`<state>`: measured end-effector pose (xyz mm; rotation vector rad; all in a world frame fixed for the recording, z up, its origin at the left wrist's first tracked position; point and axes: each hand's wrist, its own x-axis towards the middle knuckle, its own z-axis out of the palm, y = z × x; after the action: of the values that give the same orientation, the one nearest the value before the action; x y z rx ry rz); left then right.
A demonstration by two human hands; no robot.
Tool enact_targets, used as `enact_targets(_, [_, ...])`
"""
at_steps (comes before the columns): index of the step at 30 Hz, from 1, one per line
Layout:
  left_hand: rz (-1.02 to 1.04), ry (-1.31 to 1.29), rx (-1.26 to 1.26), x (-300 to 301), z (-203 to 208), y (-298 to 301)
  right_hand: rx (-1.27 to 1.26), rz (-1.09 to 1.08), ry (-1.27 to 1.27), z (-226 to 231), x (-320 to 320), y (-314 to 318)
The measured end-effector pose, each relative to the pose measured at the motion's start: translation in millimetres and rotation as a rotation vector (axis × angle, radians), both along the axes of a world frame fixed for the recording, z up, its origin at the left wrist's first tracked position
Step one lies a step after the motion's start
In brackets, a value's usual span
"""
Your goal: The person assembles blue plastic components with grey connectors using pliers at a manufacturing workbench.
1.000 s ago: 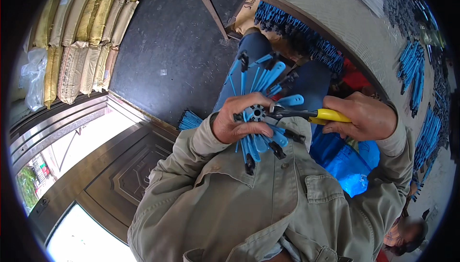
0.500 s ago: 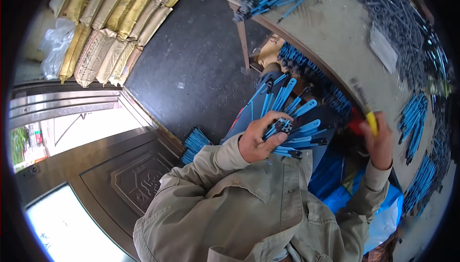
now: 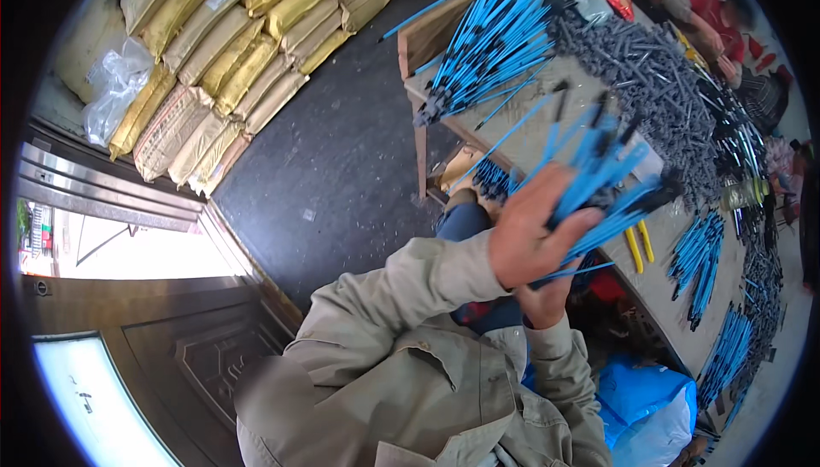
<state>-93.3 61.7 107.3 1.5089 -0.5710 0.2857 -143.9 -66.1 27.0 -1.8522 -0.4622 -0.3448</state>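
A splayed bundle of blue strips with black ends [image 3: 598,198] is held up over the table edge, blurred by motion. My left hand [image 3: 531,232] is closed around its near side, thumb across the strips. Below it, my right hand [image 3: 547,300] is curled at the bundle's lower end, its fingers partly hidden by the left hand and the strips. Pliers with yellow handles [image 3: 638,247] lie on the table just right of the bundle; their jaws are hidden behind it.
The table [image 3: 658,292] bears a pile of blue rods [image 3: 491,40], a heap of dark grey pieces [image 3: 636,66] and smaller blue bunches [image 3: 699,253]. Blue plastic [image 3: 645,399] lies below. Stacked sacks [image 3: 248,49] and a door [image 3: 205,339] stand left. Another person [image 3: 717,27] sits far right.
The pliers have gone from my right hand to the table. My right hand has come in under the bundle, and the bundle has moved up and right toward the table.
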Motion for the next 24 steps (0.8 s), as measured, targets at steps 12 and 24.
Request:
enact_targets(12, [1.054, -0.257, 0.545, 89, -36, 80, 0.641, -0.121, 0.226, 28, 180, 13])
enact_targets(24, [0.754, -0.291, 0.335, 111, -72, 140, 0.267, -0.114, 0.693, 25, 210, 61])
